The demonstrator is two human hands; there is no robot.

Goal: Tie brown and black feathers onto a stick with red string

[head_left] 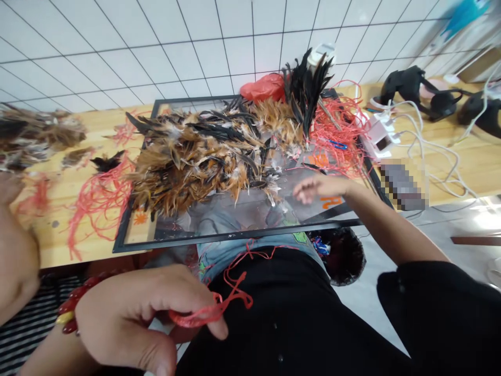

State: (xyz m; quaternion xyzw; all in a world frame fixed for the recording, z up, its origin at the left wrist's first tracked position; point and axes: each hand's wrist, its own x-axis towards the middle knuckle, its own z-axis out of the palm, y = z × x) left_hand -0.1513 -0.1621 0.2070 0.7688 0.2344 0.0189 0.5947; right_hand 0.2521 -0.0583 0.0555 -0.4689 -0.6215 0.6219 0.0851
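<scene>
My left hand [133, 318] is low in front of my lap, its fingers pinched on a red plastic string [219, 308] that loops out to the right. My right hand [319, 187] reaches forward over the glass sheet [242, 214], fingers spread and holding nothing, just right of a big pile of brown and black feathers [203, 156]. The feathers lie on the black-framed glass on a wooden table [58, 240].
Tangles of red string [336, 136] lie right of the feathers, more [97, 198] at left. A red bag [264, 87] sits behind. White cables [430, 151] and black straps [415, 86] lie at right. Another person's arm [15, 250] shows at the left edge.
</scene>
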